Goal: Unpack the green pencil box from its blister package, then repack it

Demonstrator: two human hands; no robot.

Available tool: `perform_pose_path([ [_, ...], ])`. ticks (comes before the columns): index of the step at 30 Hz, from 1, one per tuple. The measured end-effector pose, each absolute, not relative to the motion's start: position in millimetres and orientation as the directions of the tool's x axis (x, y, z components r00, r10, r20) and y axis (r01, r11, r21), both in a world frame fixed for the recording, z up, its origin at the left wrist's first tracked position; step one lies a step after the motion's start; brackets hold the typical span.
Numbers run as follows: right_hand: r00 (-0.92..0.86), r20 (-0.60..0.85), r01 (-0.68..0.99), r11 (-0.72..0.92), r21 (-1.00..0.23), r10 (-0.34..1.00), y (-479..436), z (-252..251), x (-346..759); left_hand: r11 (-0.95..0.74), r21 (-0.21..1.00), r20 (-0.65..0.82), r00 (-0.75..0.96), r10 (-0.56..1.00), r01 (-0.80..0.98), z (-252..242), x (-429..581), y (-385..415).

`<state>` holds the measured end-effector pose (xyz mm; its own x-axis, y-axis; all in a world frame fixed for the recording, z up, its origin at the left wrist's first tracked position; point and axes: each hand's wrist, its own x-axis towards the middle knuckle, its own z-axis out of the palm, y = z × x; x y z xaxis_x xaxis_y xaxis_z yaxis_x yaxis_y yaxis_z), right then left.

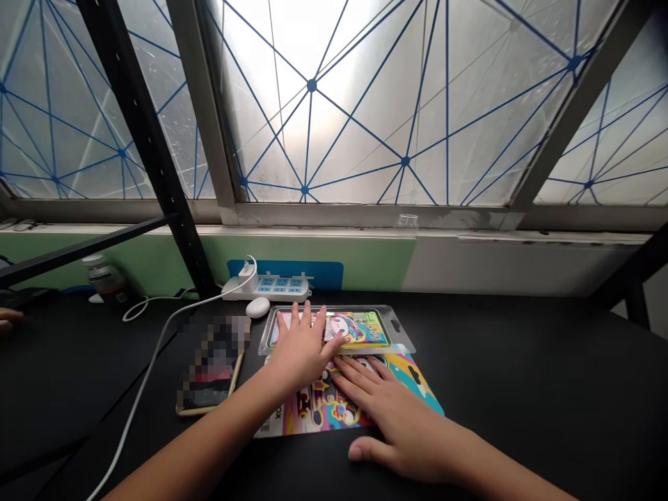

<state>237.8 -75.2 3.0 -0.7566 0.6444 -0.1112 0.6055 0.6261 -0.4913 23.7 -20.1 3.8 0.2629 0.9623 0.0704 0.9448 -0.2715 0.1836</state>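
A clear plastic tray (401, 335) with a colourful printed pack (365, 327) inside lies flat on the black table. Nearer to me, a bright printed card (334, 410) lies partly under the tray's front edge. My left hand (300, 348) rests palm down with fingers spread, its fingertips over the tray and pack and its wrist above the card's left part. My right hand (391, 410) lies flat on the card's right part, fingers stretched out and thumb apart, holding nothing.
A phone (213, 369), partly pixelated, lies left of the card. Behind it are a white power strip (282, 287), a white rounded case (257, 307) and a cable (151, 369). A bottle (104, 275) stands back left, and another person's fingers (9, 318) show at the left edge.
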Motion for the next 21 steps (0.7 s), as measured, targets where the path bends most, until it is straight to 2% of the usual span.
perform_pose_path([
  [4, -0.749, -0.083, 0.612, 0.638, -0.467, 0.658, -78, 7, 238, -0.272, 0.118, 0.083, 0.263, 0.961, 0.955, 3, 17, -22],
  [8, -0.703, 0.012, 0.639, 0.640, -0.426, 0.711, -80, 6, 238, -0.233, 0.052, 0.157, 0.222, 0.962, 0.971, 0, 20, -20],
  [15, -0.471, 0.171, 0.794, 0.500, -0.346, 0.865, -70, -13, 241, -0.245, 0.058, 0.192, 0.230, 0.954, 0.968, -8, 19, -17],
  [18, -0.423, 0.192, 0.826, 0.464, -0.320, 0.886, -69, -18, 239, -0.254, 0.065, 0.181, 0.239, 0.954, 0.965, -9, 17, -17],
  [21, -0.413, 0.223, 0.811, 0.468, -0.349, 0.883, -72, -17, 237, -0.266, 0.077, 0.179, 0.249, 0.952, 0.961, -8, 16, -16],
])
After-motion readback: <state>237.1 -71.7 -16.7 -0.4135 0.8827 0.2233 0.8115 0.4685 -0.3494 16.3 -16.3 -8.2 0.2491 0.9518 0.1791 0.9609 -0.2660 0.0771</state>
